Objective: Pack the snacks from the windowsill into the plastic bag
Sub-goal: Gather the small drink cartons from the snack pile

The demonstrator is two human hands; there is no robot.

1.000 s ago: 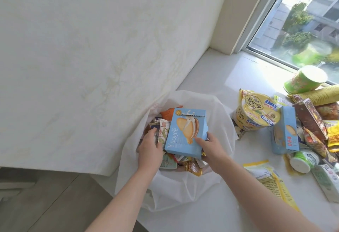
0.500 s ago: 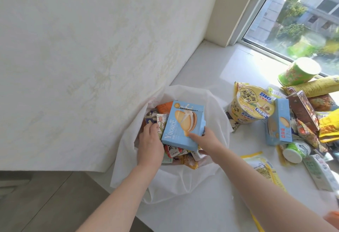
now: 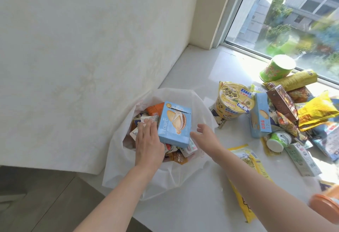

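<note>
– Grips first: what are they doing?
– Both released. My left grip lies flat, fingers straight, on the packets at lower centre of the frame, touching the left edge of the blue biscuit box. My right grip hangs open just beside the box's right edge; whether the thumb touches it I cannot tell.
– And the box itself?
– It lies face up, a little tilted, on top of the heap inside the white plastic bag, mid-frame.
– How will it handle?
– Light and stiff, I judge: thin card, brittle biscuits within. I would take it by its long edges and not press the face.
– What does the bag hold?
– An orange carton just above and left of the box, with small wrappers and sachets under it. The bag is soft, its mouth slumped open, and it looks well filled.
– What is not yet packed?
– On the windowsill, right of frame: a yellow noodle cup, a second blue box on its edge, a green cup by the glass, and assorted packets.
</note>
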